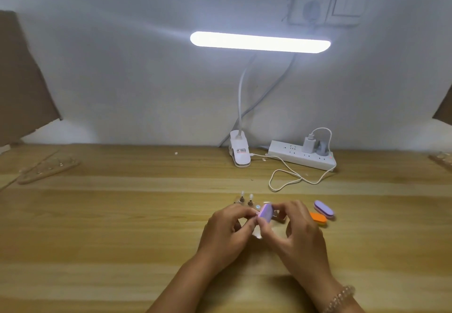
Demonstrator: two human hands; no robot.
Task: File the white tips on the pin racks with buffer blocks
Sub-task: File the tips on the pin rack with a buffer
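Observation:
A purple buffer block (265, 213) is pinched between the fingers of my right hand (297, 229), tilted against something small held by my left hand (228, 229); what my left fingers grip is hidden. Just behind the hands sits a small pin rack (247, 202) with two upright pins carrying pale tips (242, 194). Part of the rack is covered by my fingers. Right of my right hand lie a second purple buffer block (324, 209) and an orange one (318, 218) on the wooden table (122, 227).
A clip-on desk lamp (240, 151) with a lit bar (260, 42) stands at the back, beside a white power strip (302, 157) with a looping white cable (288, 178). More wooden pin racks lie at far left (47, 169) and far right (441, 158).

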